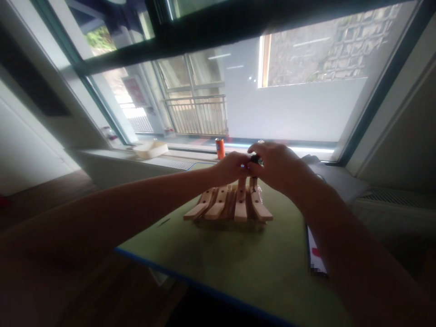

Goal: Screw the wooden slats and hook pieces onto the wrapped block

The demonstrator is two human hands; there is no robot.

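Note:
Several pale wooden slats with drilled holes lie fanned out on the green table. Both my hands meet just above their far ends. My left hand is closed, fingers pinched beside a small dark object. My right hand curls over that dark object from the right and grips it. What the object is I cannot make out. A thin stem seems to run from it down to one slat.
An orange can stands on the window sill behind my hands. A white tray lies on the sill to the left. A white paper or card lies at the table's right edge. The table's blue near edge runs diagonally.

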